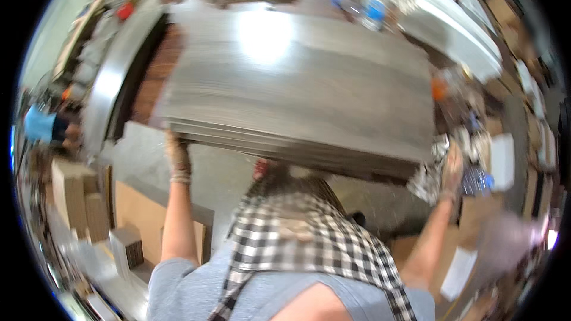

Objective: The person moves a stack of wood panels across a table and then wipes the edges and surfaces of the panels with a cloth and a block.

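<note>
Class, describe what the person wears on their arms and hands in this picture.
Both forearms are bare below short grey sleeves. The left hand wears a thin, light-coloured glove with a cuff at the wrist. The right hand seems gloved too, but blur hides the detail.

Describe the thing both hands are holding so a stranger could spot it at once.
Start at the checked apron in the lower middle and look just above it. There a wide stack of thin grey sheets fills the centre, gripped at its near corners by the left hand and the right hand. Unlike the brown cardboard boxes around it, it is flat, grey and shiny.
</note>
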Tool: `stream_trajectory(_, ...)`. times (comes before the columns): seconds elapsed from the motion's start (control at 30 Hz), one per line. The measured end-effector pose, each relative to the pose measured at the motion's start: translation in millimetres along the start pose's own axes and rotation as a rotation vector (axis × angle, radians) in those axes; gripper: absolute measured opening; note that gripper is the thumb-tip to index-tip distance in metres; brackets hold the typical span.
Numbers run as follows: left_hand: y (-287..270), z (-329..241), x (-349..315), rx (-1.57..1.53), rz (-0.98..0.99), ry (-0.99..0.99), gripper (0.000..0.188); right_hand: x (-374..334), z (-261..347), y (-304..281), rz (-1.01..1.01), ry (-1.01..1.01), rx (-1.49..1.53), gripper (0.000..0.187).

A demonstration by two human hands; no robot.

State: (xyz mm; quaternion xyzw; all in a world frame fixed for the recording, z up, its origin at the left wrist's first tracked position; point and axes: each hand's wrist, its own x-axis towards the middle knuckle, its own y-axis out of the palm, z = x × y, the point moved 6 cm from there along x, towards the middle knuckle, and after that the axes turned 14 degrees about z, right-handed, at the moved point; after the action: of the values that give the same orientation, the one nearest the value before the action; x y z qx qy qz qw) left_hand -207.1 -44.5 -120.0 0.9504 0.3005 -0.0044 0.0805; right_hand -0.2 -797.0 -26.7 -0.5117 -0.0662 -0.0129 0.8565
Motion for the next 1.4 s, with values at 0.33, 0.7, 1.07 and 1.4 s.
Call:
stream_trajectory(0.33,5,-1,2,0.059,-0.255,-0.108,0.066,-37,-26,92,-0.027,0.001,0.596,0.068)
stream_trajectory(0.7,9,-13,23,0.597,-0.324,-0.019,0.047,-55,56,46,-0.209,-0.016,-0.083,0.038)
stream_trajectory(1.07,24,-34,-24,0.661,-0.306,0.234,0.037,-49,71,61,-0.371,0.099,-0.108,0.036)
stream_trajectory(1.4,41,-69,-7,0.213,-0.032,0.206,0.048,-50,83,58,-0.382,0.157,-0.064,0.036)
